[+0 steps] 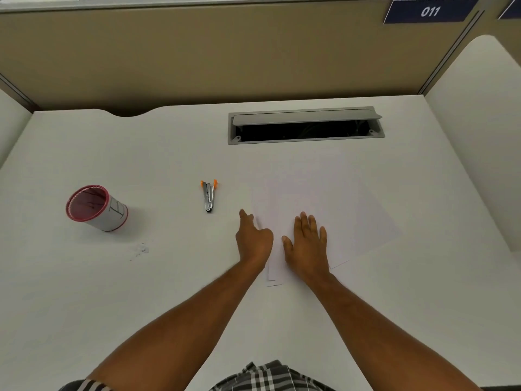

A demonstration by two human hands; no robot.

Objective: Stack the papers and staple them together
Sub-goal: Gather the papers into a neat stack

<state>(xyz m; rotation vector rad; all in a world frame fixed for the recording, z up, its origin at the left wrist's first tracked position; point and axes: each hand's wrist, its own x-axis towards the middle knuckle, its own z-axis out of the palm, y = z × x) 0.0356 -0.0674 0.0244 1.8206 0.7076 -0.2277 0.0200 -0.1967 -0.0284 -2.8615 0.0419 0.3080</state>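
Note:
Several white papers (318, 198) lie loosely overlapped on the white desk (169, 277), right of centre, their edges out of line. My right hand (306, 244) rests flat on the near part of the sheets, fingers spread. At the sheets' left edge is my left hand (253, 238); its thumb points away and its fingers curl at the paper's edge. Whether it pinches a sheet I cannot tell. A small silver stapler (209, 195) with orange tips lies on the desk left of the papers, untouched.
A white cup with a red rim (95, 208) stands tilted at the left. A grey cable slot (306, 125) with a raised lid is set into the desk behind the papers. Beige partition walls (225, 57) close off the back and sides.

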